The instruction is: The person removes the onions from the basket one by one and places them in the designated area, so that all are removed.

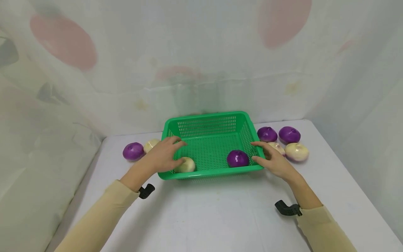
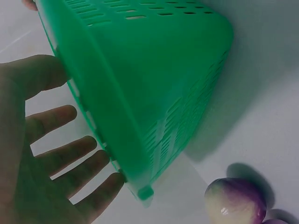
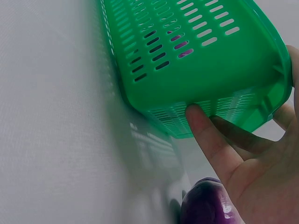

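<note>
A green plastic basket with slotted walls stands between my hands. Inside it a cream-side-up turnip sits at the front left and a purple-side-up turnip at the front right. My left hand is at the left rim, its fingers spread and nearly straight; in the left wrist view the thumb meets the rim. On the opposite side, my right hand grips the right end, fingers against the outer wall and thumb over the rim.
Left of the basket lie a purple turnip and a cream turnip. Several more, such as a cream one and a purple one, lie at the right. A patterned cloth hangs behind the white table.
</note>
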A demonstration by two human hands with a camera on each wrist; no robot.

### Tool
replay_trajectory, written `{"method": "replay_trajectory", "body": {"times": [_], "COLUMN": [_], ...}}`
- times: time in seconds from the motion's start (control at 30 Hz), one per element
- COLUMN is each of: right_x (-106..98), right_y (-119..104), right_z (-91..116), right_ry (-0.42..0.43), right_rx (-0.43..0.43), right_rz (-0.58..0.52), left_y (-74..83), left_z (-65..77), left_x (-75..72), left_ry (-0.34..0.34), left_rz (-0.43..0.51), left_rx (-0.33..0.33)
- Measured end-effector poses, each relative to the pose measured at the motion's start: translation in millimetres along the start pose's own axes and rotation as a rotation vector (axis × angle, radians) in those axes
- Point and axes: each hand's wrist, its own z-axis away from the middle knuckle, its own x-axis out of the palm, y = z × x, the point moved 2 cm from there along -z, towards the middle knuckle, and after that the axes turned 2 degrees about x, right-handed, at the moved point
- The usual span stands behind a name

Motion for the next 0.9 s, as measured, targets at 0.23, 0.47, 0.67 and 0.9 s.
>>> {"method": "replay_trajectory", "body": {"times": [0.23, 0.47, 0.67, 0.9], "right_x": [0, 0, 0, 0], "right_y": [0, 1, 1, -1], "right_z": [0, 0, -1, 0], "right_ry": [0.001, -0.003, 0.002, -0.007], "right_rx": [-0.001, 0.002, 0.000, 0.000], "right_rz": [0.001, 0.002, 0.004, 0.012], "left_y": [0.4, 2.9, 4.2, 7.0], "left_z": [-4.9, -9.5, -12.6, -15.3], "left_x": [10.0, 19.3, 28.2, 29.7], "left_ry": [-0.083, -0.128, -0.166, -0.193], "left_rz": [0.001, -0.021, 0.002, 0.026], "left_rx": [-0.045, -0.050, -0.046, -0.050]}}
